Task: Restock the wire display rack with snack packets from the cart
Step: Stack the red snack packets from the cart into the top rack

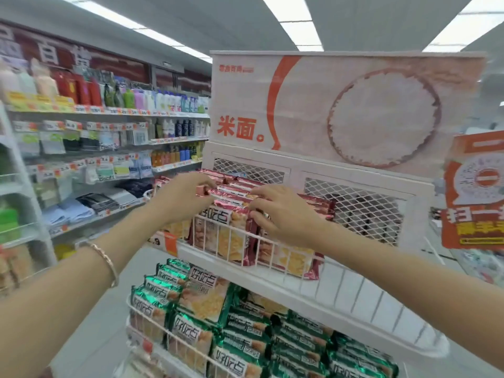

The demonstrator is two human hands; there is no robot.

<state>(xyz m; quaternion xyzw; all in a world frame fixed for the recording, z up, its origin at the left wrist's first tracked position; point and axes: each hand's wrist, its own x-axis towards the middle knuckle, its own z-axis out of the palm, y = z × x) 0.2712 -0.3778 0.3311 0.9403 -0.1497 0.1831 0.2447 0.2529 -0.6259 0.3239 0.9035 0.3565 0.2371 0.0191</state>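
A white wire display rack point(341, 290) stands in front of me with two tiers in view. Red snack packets point(229, 238) stand upright in the left part of the top tier; the right part of that tier is bare. Green snack packets point(245, 331) fill the lower tier. My left hand point(182, 196) pinches the top edge of a red packet at the left end of the row. My right hand point(283, 211) rests on the tops of the red packets, fingers curled over them. No cart is in view.
A large rice poster point(354, 105) and a white mesh back panel point(362, 208) rise behind the top tier. Shelves of bottles and hanging goods point(109, 132) line the aisle on the left. An orange hanging sign point(474, 192) is at the right edge.
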